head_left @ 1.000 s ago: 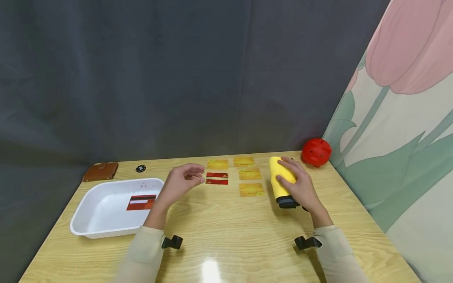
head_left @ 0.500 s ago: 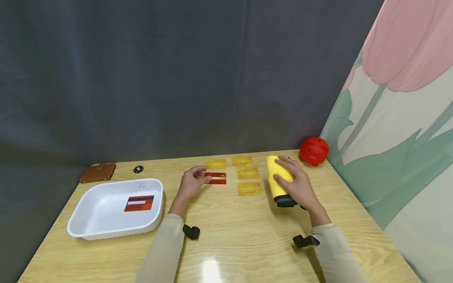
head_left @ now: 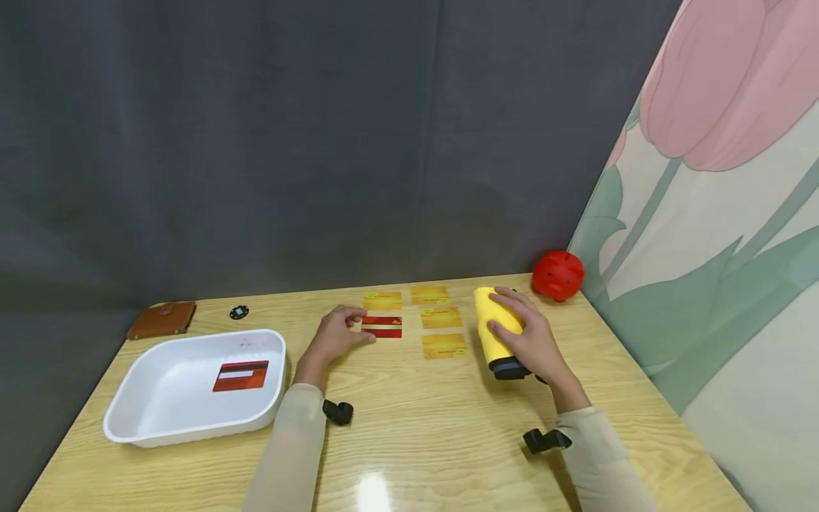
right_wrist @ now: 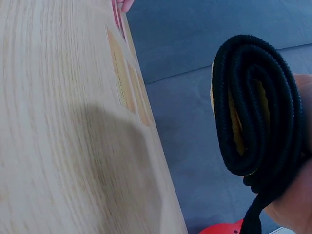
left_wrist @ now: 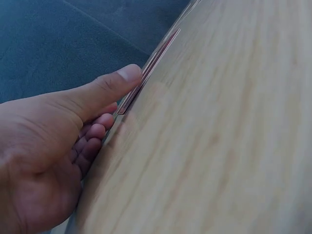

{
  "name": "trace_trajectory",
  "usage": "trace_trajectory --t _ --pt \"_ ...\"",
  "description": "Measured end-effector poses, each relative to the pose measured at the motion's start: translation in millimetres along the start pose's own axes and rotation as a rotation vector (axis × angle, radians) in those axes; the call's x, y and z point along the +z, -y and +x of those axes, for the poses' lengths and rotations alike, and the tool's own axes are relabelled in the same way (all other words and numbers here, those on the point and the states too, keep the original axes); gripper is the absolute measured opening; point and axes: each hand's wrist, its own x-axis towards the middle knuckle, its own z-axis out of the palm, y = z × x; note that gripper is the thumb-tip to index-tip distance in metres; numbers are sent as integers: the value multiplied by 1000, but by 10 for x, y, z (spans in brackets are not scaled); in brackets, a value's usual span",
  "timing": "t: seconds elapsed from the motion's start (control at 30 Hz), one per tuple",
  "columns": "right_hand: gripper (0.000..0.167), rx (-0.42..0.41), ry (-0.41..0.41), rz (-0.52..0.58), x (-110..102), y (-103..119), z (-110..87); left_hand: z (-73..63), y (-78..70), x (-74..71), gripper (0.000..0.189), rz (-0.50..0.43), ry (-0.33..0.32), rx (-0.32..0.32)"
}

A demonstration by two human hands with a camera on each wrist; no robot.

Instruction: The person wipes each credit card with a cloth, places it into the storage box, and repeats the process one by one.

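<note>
In the head view my left hand (head_left: 334, 334) is at the left end of a red card with a pale stripe (head_left: 382, 327), thumb near its front corner and fingers by its left edge. The left wrist view has the thumb (left_wrist: 130, 73) overlapping that card, which lies flat on the table; the other fingers curl loosely beside it. On the right, my right hand (head_left: 527, 334) grips a rolled-up yellow cloth with black edging (head_left: 493, 323). The right wrist view looks into the roll's black-edged end (right_wrist: 256, 107), with a black strap trailing below.
Several yellow cards (head_left: 441, 318) lie beyond and right of the red one. A white tray (head_left: 121, 412) at left holds another red card (head_left: 240, 376). Behind it are a brown wallet (head_left: 163, 320) and a black chip (head_left: 239, 312). A red piggy bank (head_left: 558, 276) stands at back right.
My left hand has moved right from beside the tray to the red card, and its thumb and fingers have spread apart there. The right hand keeps its grip on the cloth.
</note>
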Motion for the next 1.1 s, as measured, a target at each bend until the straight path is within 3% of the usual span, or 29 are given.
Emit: trace_trajectory --t 0.37,0.5,0.83,1.1 --pt "49 -4 14 17 72 40 23 -30 -59 -62 42 61 20 -64" --pt "49 -10 8 15 83 23 23 -41 -56 -44 43 59 8 -60" --pt "49 -3 20 -18 111 14 53 -133 -97 -53 32 -90 -52 -8" --pt "48 -61 18 -2 203 90 115 -264 -386 -45 35 -324 -106 50"
